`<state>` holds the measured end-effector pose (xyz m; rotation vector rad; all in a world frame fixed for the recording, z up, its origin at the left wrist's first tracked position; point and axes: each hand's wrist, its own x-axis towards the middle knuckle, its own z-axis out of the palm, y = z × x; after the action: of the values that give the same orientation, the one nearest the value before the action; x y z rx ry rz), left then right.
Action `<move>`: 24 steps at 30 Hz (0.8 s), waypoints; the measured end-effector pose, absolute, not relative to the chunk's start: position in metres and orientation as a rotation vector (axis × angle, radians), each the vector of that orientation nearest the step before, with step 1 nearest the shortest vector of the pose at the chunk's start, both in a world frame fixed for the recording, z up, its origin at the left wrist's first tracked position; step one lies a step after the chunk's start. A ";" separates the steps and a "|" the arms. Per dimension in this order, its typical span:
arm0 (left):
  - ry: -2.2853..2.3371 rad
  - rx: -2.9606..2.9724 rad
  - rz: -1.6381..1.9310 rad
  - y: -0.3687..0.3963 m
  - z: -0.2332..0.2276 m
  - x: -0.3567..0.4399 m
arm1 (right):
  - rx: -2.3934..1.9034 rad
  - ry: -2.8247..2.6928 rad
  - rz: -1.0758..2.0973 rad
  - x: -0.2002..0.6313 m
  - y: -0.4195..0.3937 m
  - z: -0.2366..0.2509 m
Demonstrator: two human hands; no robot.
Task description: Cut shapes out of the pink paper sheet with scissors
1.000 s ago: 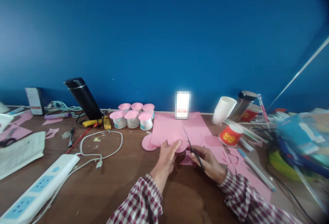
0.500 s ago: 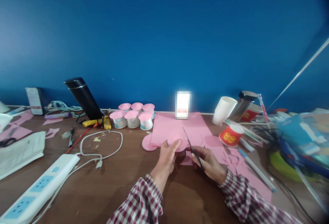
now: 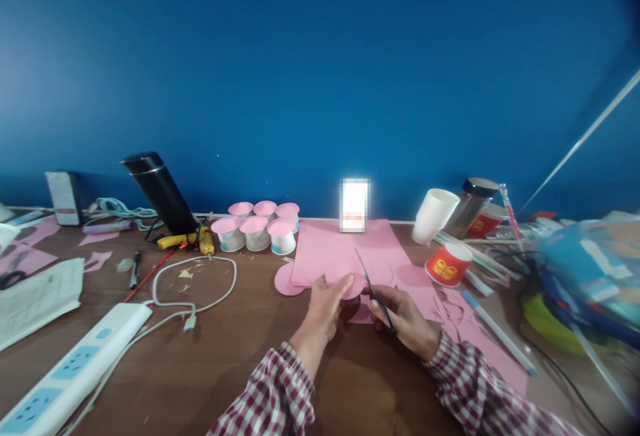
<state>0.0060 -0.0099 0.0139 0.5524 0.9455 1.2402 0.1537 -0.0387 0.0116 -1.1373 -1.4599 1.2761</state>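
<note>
While the big pink sheet (image 3: 345, 249) lies flat in the middle of the brown table (image 3: 240, 356), everything else can be placed from it. Far to the left of the sheet sits a white power strip (image 3: 65, 373), with a white cable (image 3: 200, 289) looping beside it. Closer to the sheet, still on its left, a black bottle (image 3: 157, 189) leans over, and six small cups with pink tops (image 3: 257, 226) stand in a bunch just beside the sheet's far left corner. At the near edge of the sheet is the left hand (image 3: 325, 306). Its fingers are closed on a small pink paper piece (image 3: 350, 286) with round bumps, and the thumb presses on top. Just to the right of that, the right hand (image 3: 405, 319) is wrapped around black scissors (image 3: 374, 289). The blades point up and away over the sheet, close to the small piece. I cannot tell if the blades are open or shut. It looks like the cutting step is going on, and the shape is partly cut out. The next snip would need the blades lined up with the curved edge, and the left hand would need to turn the paper a little. To the right of the sheet lies a red paper cup (image 3: 447, 263) on its side, and a white cup (image 3: 434, 213) leans behind it.
</note>
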 end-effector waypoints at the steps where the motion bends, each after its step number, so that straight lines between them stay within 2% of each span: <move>1: 0.953 0.544 1.236 -0.010 0.014 0.006 | -1.135 -1.462 1.279 0.154 -0.039 0.012; 24: 0.830 0.584 1.246 -0.009 0.010 0.006 | -1.174 -1.496 1.227 0.153 -0.040 0.016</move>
<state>0.0060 -0.0092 0.0100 0.5842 0.8301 1.2460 0.1528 -0.0401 0.0159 -1.1737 -1.4962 1.2266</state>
